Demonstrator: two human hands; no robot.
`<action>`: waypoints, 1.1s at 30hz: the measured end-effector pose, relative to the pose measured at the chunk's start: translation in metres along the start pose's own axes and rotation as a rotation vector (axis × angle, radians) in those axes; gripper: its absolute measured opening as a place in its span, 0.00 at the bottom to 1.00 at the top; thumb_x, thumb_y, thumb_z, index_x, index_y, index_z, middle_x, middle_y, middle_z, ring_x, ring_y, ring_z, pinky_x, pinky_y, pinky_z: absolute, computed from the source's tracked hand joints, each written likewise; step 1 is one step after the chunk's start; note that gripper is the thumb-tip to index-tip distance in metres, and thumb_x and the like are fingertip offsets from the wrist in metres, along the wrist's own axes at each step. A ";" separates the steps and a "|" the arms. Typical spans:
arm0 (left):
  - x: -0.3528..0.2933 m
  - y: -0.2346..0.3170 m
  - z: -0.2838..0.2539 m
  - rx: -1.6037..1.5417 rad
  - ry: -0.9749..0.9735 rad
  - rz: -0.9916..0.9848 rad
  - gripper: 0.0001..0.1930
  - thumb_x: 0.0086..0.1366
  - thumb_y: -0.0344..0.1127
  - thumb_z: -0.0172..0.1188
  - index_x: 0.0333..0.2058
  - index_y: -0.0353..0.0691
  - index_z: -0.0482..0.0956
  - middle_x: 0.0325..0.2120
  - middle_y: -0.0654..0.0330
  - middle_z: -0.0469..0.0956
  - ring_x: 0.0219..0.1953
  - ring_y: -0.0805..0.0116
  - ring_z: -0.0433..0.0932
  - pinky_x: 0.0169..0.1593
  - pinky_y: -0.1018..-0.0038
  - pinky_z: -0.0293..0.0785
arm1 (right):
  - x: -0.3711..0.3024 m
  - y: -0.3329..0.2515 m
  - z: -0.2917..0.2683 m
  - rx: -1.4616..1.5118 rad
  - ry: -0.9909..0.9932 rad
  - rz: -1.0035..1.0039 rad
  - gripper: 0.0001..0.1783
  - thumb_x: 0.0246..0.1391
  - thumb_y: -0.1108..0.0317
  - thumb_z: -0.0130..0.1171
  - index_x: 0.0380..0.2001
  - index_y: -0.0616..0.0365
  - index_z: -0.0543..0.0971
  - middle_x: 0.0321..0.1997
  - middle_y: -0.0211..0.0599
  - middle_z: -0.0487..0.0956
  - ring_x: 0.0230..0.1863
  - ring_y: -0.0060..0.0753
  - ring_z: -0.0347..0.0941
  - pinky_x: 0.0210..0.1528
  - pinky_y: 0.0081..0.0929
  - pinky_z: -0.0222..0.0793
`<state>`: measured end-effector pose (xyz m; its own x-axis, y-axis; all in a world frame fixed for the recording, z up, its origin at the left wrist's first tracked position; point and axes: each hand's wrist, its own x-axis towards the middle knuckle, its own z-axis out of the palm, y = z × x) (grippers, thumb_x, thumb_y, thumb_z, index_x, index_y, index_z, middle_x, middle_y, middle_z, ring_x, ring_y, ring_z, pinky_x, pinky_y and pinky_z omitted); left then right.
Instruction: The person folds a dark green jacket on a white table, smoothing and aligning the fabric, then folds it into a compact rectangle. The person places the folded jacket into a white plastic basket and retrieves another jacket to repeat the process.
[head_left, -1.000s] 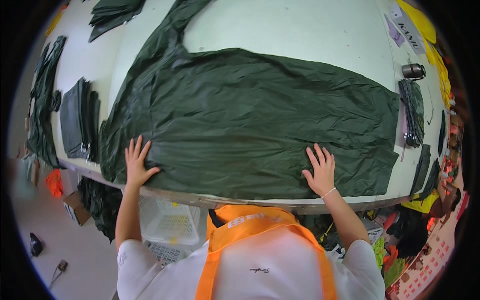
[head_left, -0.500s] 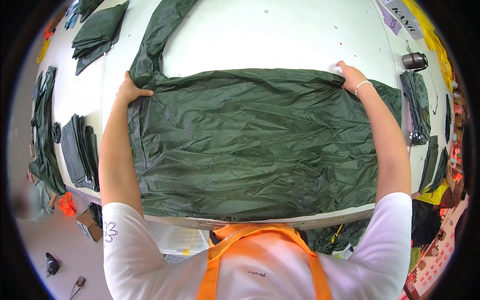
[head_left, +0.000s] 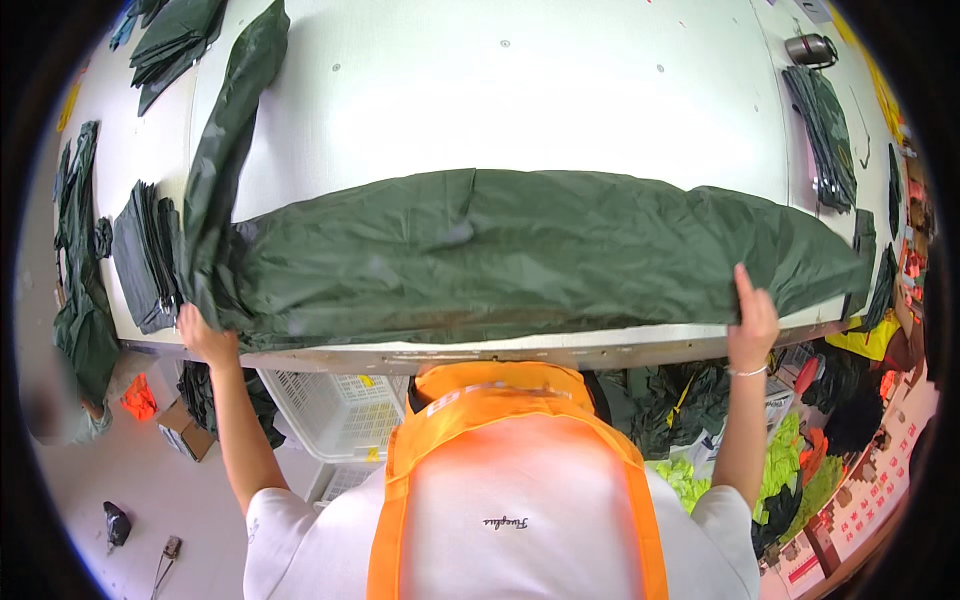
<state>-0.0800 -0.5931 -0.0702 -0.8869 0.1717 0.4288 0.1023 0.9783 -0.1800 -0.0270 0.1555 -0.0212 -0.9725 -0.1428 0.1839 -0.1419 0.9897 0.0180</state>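
the left bare hand [head_left: 208, 338] has its fingers bent narrowly, holding the near left corner of a dark green garment of thin, shiny cloth [head_left: 520, 260]. the right bare hand [head_left: 755, 322] touches the near side, index finger stretched; whether it pinches, i cannot tell. between and beyond the fingers, the garment lies along the front edge of a smooth white table [head_left: 450, 110], which stretches wide behind. the garment is a long, wrinkled band, its sleeve-like strip pointing away.

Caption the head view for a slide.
Left hand and right hand at the near edge of dark green fabric on a white table.
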 end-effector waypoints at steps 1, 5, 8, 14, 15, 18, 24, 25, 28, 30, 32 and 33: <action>-0.034 -0.009 0.008 0.042 -0.024 -0.027 0.22 0.48 0.40 0.59 0.38 0.28 0.74 0.37 0.44 0.75 0.44 0.42 0.72 0.50 0.56 0.65 | -0.023 -0.009 0.005 0.048 -0.024 0.024 0.43 0.25 0.88 0.51 0.53 0.49 0.75 0.21 0.37 0.62 0.25 0.42 0.65 0.30 0.36 0.66; -0.063 0.034 0.026 -0.110 -0.517 -0.219 0.14 0.45 0.35 0.60 0.28 0.31 0.69 0.30 0.45 0.72 0.38 0.42 0.70 0.41 0.55 0.65 | -0.081 -0.026 0.063 0.031 -0.324 0.179 0.51 0.30 0.87 0.56 0.64 0.42 0.62 0.29 0.37 0.67 0.32 0.43 0.68 0.33 0.37 0.67; -0.098 0.032 0.049 -0.116 -0.566 -0.178 0.13 0.42 0.33 0.60 0.25 0.32 0.68 0.31 0.46 0.70 0.40 0.44 0.68 0.42 0.56 0.64 | -0.101 -0.025 0.098 -0.024 -0.374 0.287 0.53 0.34 0.87 0.54 0.66 0.36 0.55 0.32 0.39 0.68 0.34 0.44 0.68 0.35 0.38 0.68; -0.117 0.079 0.026 -0.065 -0.636 -0.261 0.16 0.41 0.35 0.63 0.27 0.31 0.71 0.35 0.48 0.70 0.44 0.47 0.67 0.47 0.59 0.64 | -0.085 -0.004 0.089 -0.161 -0.592 0.476 0.51 0.41 0.85 0.54 0.67 0.34 0.51 0.38 0.43 0.69 0.42 0.47 0.68 0.43 0.38 0.69; -0.118 0.087 0.023 -0.097 -0.602 -0.274 0.17 0.41 0.35 0.63 0.28 0.30 0.72 0.36 0.47 0.70 0.45 0.48 0.67 0.47 0.59 0.64 | -0.070 -0.006 0.079 -0.183 -0.660 0.515 0.51 0.42 0.84 0.54 0.68 0.36 0.50 0.40 0.44 0.70 0.45 0.49 0.68 0.47 0.38 0.69; -0.125 0.091 0.025 -0.074 -0.588 -0.273 0.18 0.40 0.34 0.64 0.30 0.29 0.73 0.40 0.47 0.71 0.46 0.48 0.67 0.49 0.60 0.64 | -0.010 -0.054 0.052 0.035 -0.130 0.166 0.36 0.42 0.82 0.51 0.59 0.58 0.65 0.54 0.49 0.70 0.55 0.51 0.65 0.58 0.40 0.62; -0.107 0.096 0.018 -0.096 -0.598 -0.280 0.17 0.38 0.33 0.62 0.30 0.31 0.74 0.39 0.50 0.71 0.45 0.51 0.69 0.48 0.62 0.65 | 0.095 -0.331 0.068 0.526 0.016 -0.227 0.28 0.56 0.64 0.50 0.58 0.64 0.63 0.63 0.55 0.61 0.66 0.54 0.53 0.66 0.49 0.48; -0.108 0.095 0.019 -0.090 -0.549 -0.259 0.17 0.38 0.34 0.62 0.29 0.32 0.74 0.38 0.51 0.71 0.44 0.53 0.69 0.47 0.62 0.65 | 0.099 -0.351 0.085 0.480 -0.005 -0.209 0.30 0.56 0.59 0.51 0.59 0.61 0.61 0.64 0.55 0.59 0.67 0.52 0.51 0.66 0.50 0.47; -0.116 0.095 0.017 -0.086 -0.531 -0.277 0.17 0.38 0.36 0.62 0.30 0.33 0.74 0.37 0.52 0.71 0.44 0.54 0.69 0.47 0.63 0.64 | 0.109 -0.318 0.115 0.219 -0.130 -0.145 0.29 0.55 0.55 0.53 0.57 0.58 0.65 0.62 0.46 0.63 0.65 0.45 0.56 0.63 0.52 0.50; -0.120 0.096 0.016 -0.112 -0.508 -0.311 0.18 0.38 0.36 0.62 0.30 0.34 0.74 0.37 0.53 0.70 0.44 0.55 0.68 0.46 0.63 0.64 | 0.110 -0.255 0.124 0.255 -0.304 0.014 0.27 0.55 0.57 0.53 0.57 0.55 0.66 0.63 0.38 0.64 0.65 0.38 0.56 0.63 0.46 0.51; -0.117 0.096 0.017 -0.123 -0.569 -0.303 0.23 0.38 0.38 0.63 0.36 0.33 0.73 0.39 0.52 0.70 0.44 0.54 0.68 0.47 0.62 0.63 | 0.089 -0.215 0.149 -0.012 -0.176 -0.085 0.28 0.60 0.60 0.46 0.62 0.55 0.60 0.67 0.35 0.60 0.68 0.36 0.52 0.66 0.44 0.45; -0.114 0.096 0.014 -0.131 -0.611 -0.307 0.26 0.38 0.38 0.63 0.38 0.32 0.72 0.40 0.51 0.70 0.45 0.53 0.68 0.48 0.62 0.63 | 0.095 -0.214 0.151 -0.009 -0.158 -0.070 0.24 0.62 0.60 0.41 0.59 0.57 0.65 0.63 0.40 0.65 0.65 0.40 0.58 0.65 0.47 0.47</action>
<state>0.0244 -0.5208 -0.1484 -0.9750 -0.1736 -0.1387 -0.1745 0.9846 -0.0058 -0.1169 -0.0713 -0.1558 -0.9772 -0.2107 0.0255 -0.2098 0.9772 0.0343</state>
